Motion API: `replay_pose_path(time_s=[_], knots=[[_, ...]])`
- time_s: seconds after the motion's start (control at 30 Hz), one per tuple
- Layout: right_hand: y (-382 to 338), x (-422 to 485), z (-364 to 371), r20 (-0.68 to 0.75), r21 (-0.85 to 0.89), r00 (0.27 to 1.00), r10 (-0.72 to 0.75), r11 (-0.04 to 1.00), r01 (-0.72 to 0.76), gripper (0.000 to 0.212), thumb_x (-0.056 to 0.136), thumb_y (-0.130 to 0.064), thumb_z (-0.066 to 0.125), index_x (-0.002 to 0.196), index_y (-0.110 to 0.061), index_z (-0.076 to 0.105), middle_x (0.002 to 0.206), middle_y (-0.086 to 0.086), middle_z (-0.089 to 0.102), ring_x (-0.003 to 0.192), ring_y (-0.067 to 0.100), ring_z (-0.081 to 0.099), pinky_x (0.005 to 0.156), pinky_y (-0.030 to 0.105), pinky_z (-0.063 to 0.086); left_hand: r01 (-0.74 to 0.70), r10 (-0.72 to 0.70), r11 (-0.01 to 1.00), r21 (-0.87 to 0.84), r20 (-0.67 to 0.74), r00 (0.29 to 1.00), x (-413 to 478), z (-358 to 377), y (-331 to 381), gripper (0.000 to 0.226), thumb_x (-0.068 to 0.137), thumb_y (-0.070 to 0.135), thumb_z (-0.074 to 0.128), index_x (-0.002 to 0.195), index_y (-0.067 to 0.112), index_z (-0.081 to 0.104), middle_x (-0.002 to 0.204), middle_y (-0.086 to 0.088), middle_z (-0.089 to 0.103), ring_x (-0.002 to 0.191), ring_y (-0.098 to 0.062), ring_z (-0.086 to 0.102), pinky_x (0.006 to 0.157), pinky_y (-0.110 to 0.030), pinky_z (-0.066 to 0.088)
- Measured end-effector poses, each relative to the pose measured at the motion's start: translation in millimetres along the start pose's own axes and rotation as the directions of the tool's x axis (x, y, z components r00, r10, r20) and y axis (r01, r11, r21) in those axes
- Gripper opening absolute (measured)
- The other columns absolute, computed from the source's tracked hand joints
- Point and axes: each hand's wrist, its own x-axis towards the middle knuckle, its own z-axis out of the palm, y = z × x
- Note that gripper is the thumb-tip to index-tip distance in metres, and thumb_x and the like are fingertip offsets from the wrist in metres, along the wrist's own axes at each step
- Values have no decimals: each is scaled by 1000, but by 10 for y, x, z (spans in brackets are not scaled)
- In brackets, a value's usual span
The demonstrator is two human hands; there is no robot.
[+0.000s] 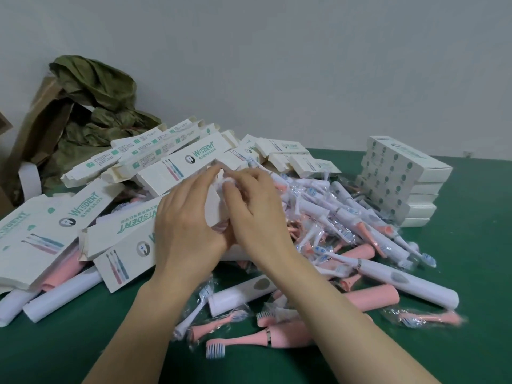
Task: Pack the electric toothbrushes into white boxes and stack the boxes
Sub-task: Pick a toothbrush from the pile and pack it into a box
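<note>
The step in hand looks like closing the end of a white box (215, 209), and doing it well means holding the carton steady without crushing its thin walls while the end flap (221, 173) is folded flat and its tongue tucked squarely into the slot. If the flap goes in crooked the box may bulge and sit badly on the stack. The left hand (188, 217) wraps the box from the left side of the frame with curled fingers. The right hand (257, 214) has its fingertips bent in on the flap at the box's upper end, pinching or pressing it. Whether a toothbrush is already inside cannot be told, since the hands cover most of the carton. The box sits at the centre of the frame, between the two palms and lifted above the green table (471, 286). The loose toothbrushes (332, 217) lie heaped just to the right of and below the hands. Unfilled boxes (171, 162) spread behind and to the left. The stack of packed boxes (399, 184) stands at the right, well apart from the hands.
</note>
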Motion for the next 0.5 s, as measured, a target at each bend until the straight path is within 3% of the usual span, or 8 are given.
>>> replay_pose_path(time_s=[0.1, 0.17, 0.23, 0.33, 0.43, 0.5], knots=[[17, -25, -97, -116, 79, 993, 30, 997, -21, 28, 93, -12, 51, 119, -16, 60, 104, -1, 53, 95, 6, 48, 86, 11, 37, 2, -2, 1000, -6, 7, 1000, -11, 5, 51, 67, 70, 42, 47, 130, 15, 54, 124, -3, 59, 114, -10, 42, 96, -35, 33], [5, -38, -111, -143, 94, 989, 37, 995, -24, 14, 90, -12, 58, 102, -19, 61, 92, -2, 60, 85, 11, 55, 79, 21, 44, -8, 8, 1000, -4, 9, 1000, -17, 12, 56, 69, 69, 44, 45, 131, 15, 54, 124, -4, 59, 114, -11, 42, 96, -36, 34], [-21, -40, -69, -61, 62, 998, 11, 998, -7, 8, 92, -17, 58, 89, -13, 63, 86, -1, 62, 83, 13, 55, 80, 29, 44, -12, 12, 1000, -1, -3, 1000, -19, 17, 29, 65, 71, 40, 43, 131, 15, 54, 123, -5, 60, 113, -11, 41, 95, -36, 33], [-15, -69, -14, 110, -69, 983, -150, 985, 158, 36, 97, -25, 35, 97, -4, 64, 97, 7, 61, 97, 19, 50, 91, 33, 34, -12, 13, 1000, 16, -48, 999, -3, 20, -38, 57, 79, 35, 40, 129, 11, 55, 117, -9, 62, 108, -14, 44, 92, -33, 30], [26, -82, -20, 223, -197, 970, -94, 970, 139, 45, 97, -39, 26, 118, -18, 59, 109, 7, 50, 106, 21, 35, 92, 33, 26, -23, 25, 999, 38, -62, 998, -2, 28, -96, 52, 81, 29, 41, 129, 11, 55, 116, -9, 62, 106, -15, 45, 93, -32, 30], [20, -65, -29, 283, -229, 959, 8, 972, 59, 36, 100, -46, 27, 112, -32, 58, 102, 6, 43, 101, 17, 28, 89, 33, 25, -13, 15, 999, 32, -45, 999, -4, 28, -101, 53, 80, 28, 42, 130, 15, 54, 117, -6, 61, 107, -12, 43, 96, -22, 23]])
